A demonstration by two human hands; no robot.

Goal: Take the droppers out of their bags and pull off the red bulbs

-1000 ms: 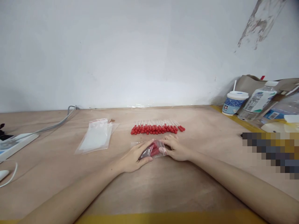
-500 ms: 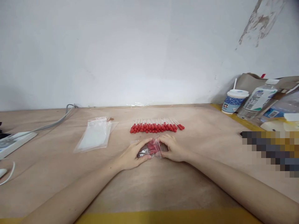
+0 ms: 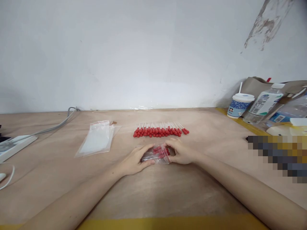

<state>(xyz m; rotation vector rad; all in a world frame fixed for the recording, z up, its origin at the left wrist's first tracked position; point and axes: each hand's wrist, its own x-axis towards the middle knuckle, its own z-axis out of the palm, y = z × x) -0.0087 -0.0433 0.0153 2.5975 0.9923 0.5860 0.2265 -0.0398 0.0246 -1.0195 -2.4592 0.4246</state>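
Observation:
Low over the table, my left hand (image 3: 137, 159) grips the left end of a small clear zip bag (image 3: 151, 155), its thumb and fingers on either side. The bag's red-lined mouth faces right. My right hand (image 3: 181, 152) is closed at that mouth, fingers curved around red-tipped sticks (image 3: 161, 151). Their red heads show through the plastic and by my right fingertips, while the stick ends are hidden. Just beyond my hands, a row of several more red-tipped sticks (image 3: 157, 131) lies with the heads toward me and the pale shafts toward the wall.
Flat clear zip bags (image 3: 97, 139) lie to the left. A power strip (image 3: 18, 147) with a grey cable (image 3: 54, 127) sits at the far left. On the right stand a paper cup (image 3: 240, 107) with a straw and a plastic bottle (image 3: 265, 103). A white wall (image 3: 144, 54) rises behind.
My right hand has shifted slightly right, and the bag's mouth and the red heads have moved right with it. My left hand stays almost in place.

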